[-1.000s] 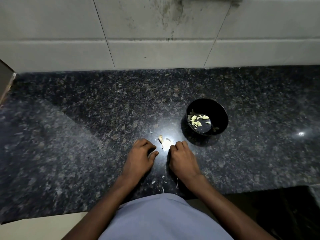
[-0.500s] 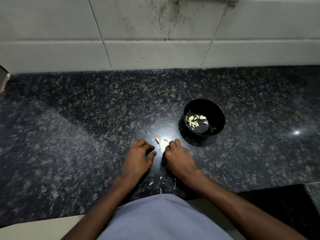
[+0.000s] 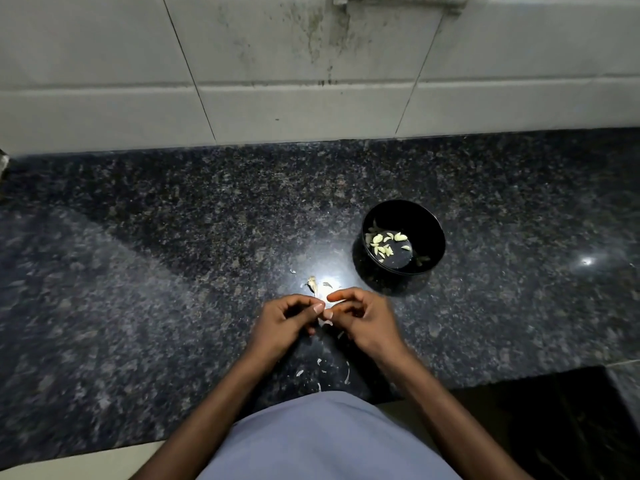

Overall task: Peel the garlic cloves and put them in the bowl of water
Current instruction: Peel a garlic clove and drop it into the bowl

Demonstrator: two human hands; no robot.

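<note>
My left hand (image 3: 282, 322) and my right hand (image 3: 363, 318) meet fingertip to fingertip just above the dark granite counter (image 3: 173, 271). Between them they pinch a small pale garlic clove (image 3: 323, 315), mostly hidden by the fingers. A black bowl (image 3: 429, 237) stands up and to the right of my right hand, with several peeled cloves (image 3: 382, 244) floating in its water. A garlic stem piece (image 3: 312, 284) with bits of skin lies just beyond my fingertips.
Loose garlic skins (image 3: 320, 370) are scattered on the counter between my wrists, near its front edge. A tiled wall (image 3: 311, 81) rises behind the counter. At the lower right the counter ends at a dark recess (image 3: 554, 427).
Both hands have lifted from lying knuckles-up on the counter and turned inward. Their fingertips now meet around a clove.
</note>
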